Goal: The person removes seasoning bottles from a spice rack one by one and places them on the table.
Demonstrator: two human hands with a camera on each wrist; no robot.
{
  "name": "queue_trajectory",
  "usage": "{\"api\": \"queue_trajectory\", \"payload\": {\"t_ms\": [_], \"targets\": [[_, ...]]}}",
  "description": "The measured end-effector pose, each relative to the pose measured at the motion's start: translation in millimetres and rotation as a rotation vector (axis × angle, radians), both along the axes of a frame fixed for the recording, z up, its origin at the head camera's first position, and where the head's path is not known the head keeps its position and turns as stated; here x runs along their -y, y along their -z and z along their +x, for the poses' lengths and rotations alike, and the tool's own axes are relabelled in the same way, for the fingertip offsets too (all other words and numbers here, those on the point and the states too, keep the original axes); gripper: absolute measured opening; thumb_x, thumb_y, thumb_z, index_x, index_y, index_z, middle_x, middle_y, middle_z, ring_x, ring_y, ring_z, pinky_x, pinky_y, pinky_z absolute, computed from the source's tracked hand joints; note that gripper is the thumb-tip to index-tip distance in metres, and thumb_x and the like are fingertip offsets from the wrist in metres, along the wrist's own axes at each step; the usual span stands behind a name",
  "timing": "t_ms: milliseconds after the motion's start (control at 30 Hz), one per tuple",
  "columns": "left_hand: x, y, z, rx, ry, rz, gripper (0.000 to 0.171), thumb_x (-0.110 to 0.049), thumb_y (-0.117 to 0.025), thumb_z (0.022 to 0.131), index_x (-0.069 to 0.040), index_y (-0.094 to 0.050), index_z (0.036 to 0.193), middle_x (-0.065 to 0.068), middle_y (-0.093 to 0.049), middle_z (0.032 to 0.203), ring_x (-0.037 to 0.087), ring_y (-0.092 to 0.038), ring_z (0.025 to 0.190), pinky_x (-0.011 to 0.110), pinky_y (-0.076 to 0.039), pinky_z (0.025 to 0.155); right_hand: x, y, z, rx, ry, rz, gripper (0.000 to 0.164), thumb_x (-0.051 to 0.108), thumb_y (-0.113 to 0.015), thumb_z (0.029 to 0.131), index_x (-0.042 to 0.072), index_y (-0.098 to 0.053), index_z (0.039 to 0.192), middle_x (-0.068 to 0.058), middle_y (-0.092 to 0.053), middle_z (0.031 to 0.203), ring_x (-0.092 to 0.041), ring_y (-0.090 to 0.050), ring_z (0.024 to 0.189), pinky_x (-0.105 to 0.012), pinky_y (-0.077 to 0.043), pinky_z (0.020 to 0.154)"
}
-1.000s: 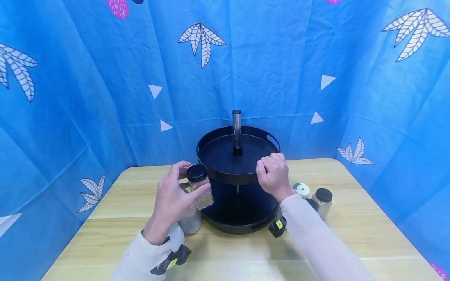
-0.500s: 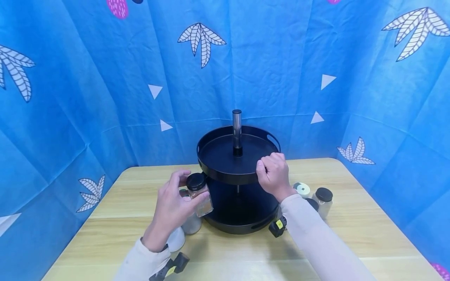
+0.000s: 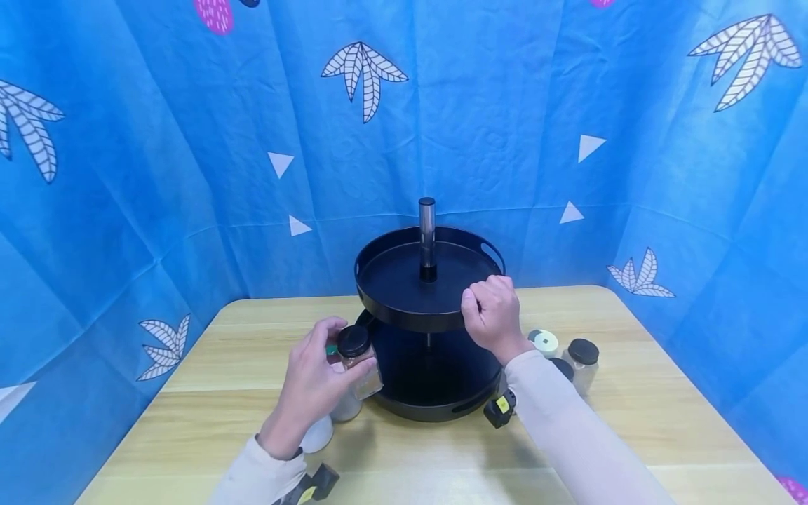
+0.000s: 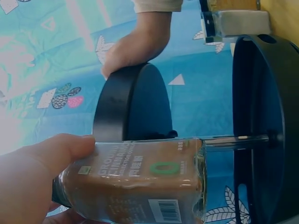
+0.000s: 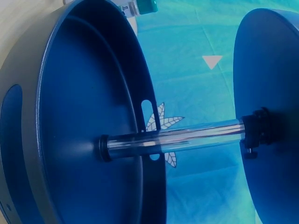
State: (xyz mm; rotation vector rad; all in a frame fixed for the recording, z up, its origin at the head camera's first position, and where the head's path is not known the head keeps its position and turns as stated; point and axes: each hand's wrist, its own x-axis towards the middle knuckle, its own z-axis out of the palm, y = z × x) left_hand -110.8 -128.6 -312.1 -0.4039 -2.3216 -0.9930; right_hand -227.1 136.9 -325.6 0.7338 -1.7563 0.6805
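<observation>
My left hand (image 3: 309, 382) holds a glass spice jar (image 3: 367, 379) of brown powder by its black-lidded upper end, thumb across the near side. The jar tilts at the front left of a black two-tier round rack (image 3: 404, 320). In the left wrist view, the jar's label (image 4: 126, 161) reads ground cinnamon in part. My right hand (image 3: 495, 315) grips the front-right rim of the upper tier, fingers curled over it. Below lies the lower tier (image 3: 429, 412), seen with its centre pole (image 5: 187, 139) in the right wrist view.
Left of the rack stand a pale-bodied jar (image 3: 347, 408) and a white rounded container (image 3: 318, 436), partly behind my left hand. On the right, beside my forearm, are a white-topped container (image 3: 544, 342) and a black-lidded jar (image 3: 583, 361). A blue patterned curtain (image 3: 505, 140) surrounds the table.
My left hand has lowered the spice jar from upper-tier height toward the lower tier. The right hand keeps its grip on the rim, and the rack has not moved.
</observation>
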Motion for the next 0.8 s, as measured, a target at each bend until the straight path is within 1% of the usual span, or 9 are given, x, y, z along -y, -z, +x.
{"api": "queue_trajectory", "payload": {"t_ms": [200, 333, 433, 533, 633, 800], "targets": [[1.6, 6.0, 0.2, 0.028, -0.006, 0.0, 0.063, -0.02, -0.087, 0.064, -0.002, -0.053, 0.113, 0.012, -0.064, 0.096, 0.021, -0.062, 0.086, 0.033, -0.061, 0.064, -0.2, 0.5, -0.4, 0.006, -0.002, 0.001, 0.037, 0.014, -0.04, 0.085, 0.008, -0.038, 0.048, -0.002, -0.033, 0.044, -0.022, -0.033, 0.047, -0.044, -0.037, 0.054], [3.4, 10.4, 1.0, 0.058, -0.001, 0.007, 0.063, -0.019, -0.087, 0.064, -0.002, -0.052, 0.114, 0.013, -0.065, 0.097, 0.021, -0.063, 0.086, 0.032, -0.061, 0.065, -0.3, 1.0, -0.7, 0.004, -0.003, -0.007, 0.037, 0.014, -0.04, 0.085, 0.008, -0.038, 0.048, -0.002, -0.033, 0.044, -0.022, -0.033, 0.047, -0.044, -0.037, 0.054], [4.8, 13.8, 1.4, 0.067, 0.0, 0.016, 0.064, -0.018, -0.087, 0.064, -0.002, -0.052, 0.114, 0.013, -0.065, 0.097, 0.021, -0.064, 0.086, 0.032, -0.061, 0.065, -0.2, 1.2, -0.7, 0.002, -0.009, -0.007, 0.036, 0.013, -0.04, 0.084, 0.008, -0.039, 0.048, -0.002, -0.034, 0.044, -0.022, -0.034, 0.047, -0.044, -0.037, 0.054], [6.4, 17.3, 1.0, 0.049, 0.003, 0.008, 0.064, -0.017, -0.088, 0.062, -0.002, -0.052, 0.113, 0.012, -0.065, 0.096, 0.021, -0.064, 0.085, 0.031, -0.061, 0.064, -0.1, 1.5, -0.1, 0.004, -0.014, -0.006, 0.036, 0.012, -0.041, 0.084, 0.008, -0.039, 0.048, -0.003, -0.035, 0.044, -0.022, -0.035, 0.047, -0.044, -0.037, 0.054], [7.9, 20.8, 0.0, 0.016, 0.012, -0.013, 0.063, -0.018, -0.089, 0.062, -0.003, -0.054, 0.112, 0.011, -0.065, 0.096, 0.02, -0.064, 0.084, 0.03, -0.06, 0.062, -0.1, 1.3, 0.2, 0.01, -0.014, -0.004, 0.036, 0.012, -0.04, 0.084, 0.008, -0.039, 0.048, -0.003, -0.034, 0.044, -0.022, -0.034, 0.048, -0.044, -0.038, 0.055], [10.2, 25.1, -1.1, -0.032, 0.016, -0.046, 0.059, -0.018, -0.088, 0.062, -0.005, -0.058, 0.11, 0.011, -0.064, 0.1, 0.02, -0.063, 0.084, 0.029, -0.06, 0.06, -0.9, 0.9, -1.1, 0.021, -0.003, 0.002, 0.038, 0.014, -0.04, 0.086, 0.007, -0.04, 0.048, -0.003, -0.034, 0.044, -0.022, -0.034, 0.048, -0.044, -0.038, 0.056]]}}
